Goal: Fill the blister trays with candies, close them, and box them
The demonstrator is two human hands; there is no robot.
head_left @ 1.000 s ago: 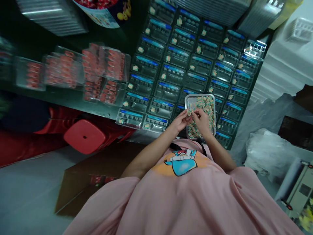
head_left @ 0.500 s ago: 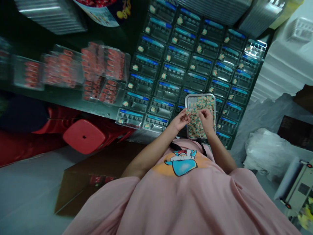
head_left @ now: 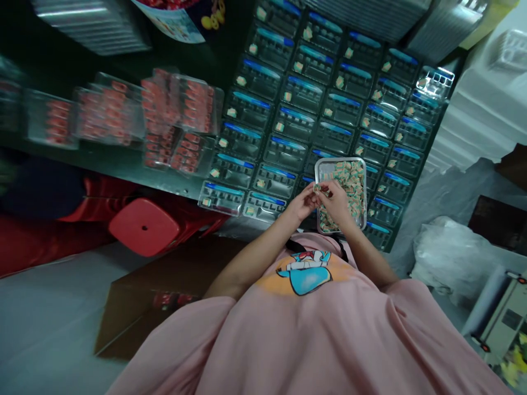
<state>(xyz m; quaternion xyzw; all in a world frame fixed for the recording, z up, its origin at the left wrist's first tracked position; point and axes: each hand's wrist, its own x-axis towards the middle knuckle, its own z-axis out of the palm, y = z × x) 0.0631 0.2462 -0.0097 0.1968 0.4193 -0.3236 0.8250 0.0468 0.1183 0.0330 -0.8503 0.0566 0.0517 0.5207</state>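
My left hand (head_left: 303, 204) is half curled, palm up, at the left edge of a metal tray (head_left: 364, 189). Between its fingertips sits a small beige-and-green piece (head_left: 317, 187). My right hand (head_left: 335, 200) reaches over the tray, its fingertips pinched together against those of my left hand; what they hold is hidden. Many loose beige-and-green pieces (head_left: 354, 181) fill the tray. Around it lie rows of clear plastic blister trays (head_left: 284, 156), most with a blue pen (head_left: 267, 198) along one side and many with one small piece in a corner.
Packs of red pieces (head_left: 191, 104) lie on the table's left part. Stacked clear trays (head_left: 94, 24) and a tub of red items (head_left: 177, 22) stand at the back. A red stool (head_left: 144, 226) and a cardboard box (head_left: 135, 307) are at lower left, white plastic bags (head_left: 448, 252) at right.
My right hand has moved left from the pieces in the tray to meet my left hand's fingertips. My left hand has stayed at the tray's left edge.
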